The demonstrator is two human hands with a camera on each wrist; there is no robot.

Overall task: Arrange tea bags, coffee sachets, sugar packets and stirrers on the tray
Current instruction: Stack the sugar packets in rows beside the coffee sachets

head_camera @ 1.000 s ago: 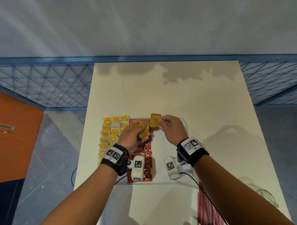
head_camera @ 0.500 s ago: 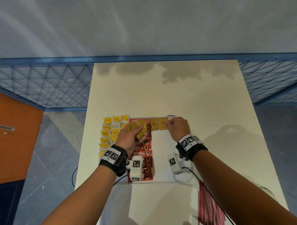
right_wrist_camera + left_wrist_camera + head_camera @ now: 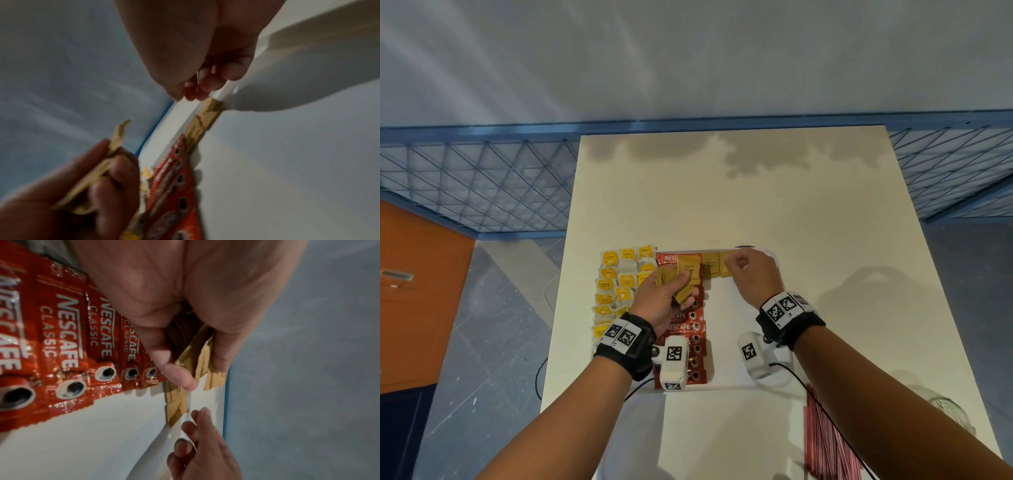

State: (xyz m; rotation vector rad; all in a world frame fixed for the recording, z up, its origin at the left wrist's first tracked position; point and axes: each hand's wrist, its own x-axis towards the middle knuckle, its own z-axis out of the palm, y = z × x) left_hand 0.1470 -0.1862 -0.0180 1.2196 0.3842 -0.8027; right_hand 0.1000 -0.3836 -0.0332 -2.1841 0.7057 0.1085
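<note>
Sugar packets: a fanned bundle of brown packets (image 3: 683,279) is held in the left hand (image 3: 661,301), fingers and thumb curled round it, above the coffee column; two more packets (image 3: 717,264) lie flat side by side at the far edge of the tray.
Right hand: the right hand (image 3: 751,270) is set at the outer laid packet, fingers curled down by the far rim; whether that packet is pinched or only touched cannot be told.
Step in hand: the sugar row is judged to be under way, one packet at a time being laid rightward along the far edge.
Next move: another packet would need to be drawn from the bundle and set just beside the last, edges aligned, without the laid ones being nudged.
Tray: the white tray (image 3: 736,329) sits on the desk (image 3: 722,192); yellow tea bags (image 3: 616,287) fill its left side, red coffee sachets (image 3: 690,325) overlap in a column beside them, and its right part is bare.
Stirrers: red stirrers (image 3: 822,442) lie off the tray on the near desk, not yet placed.
</note>
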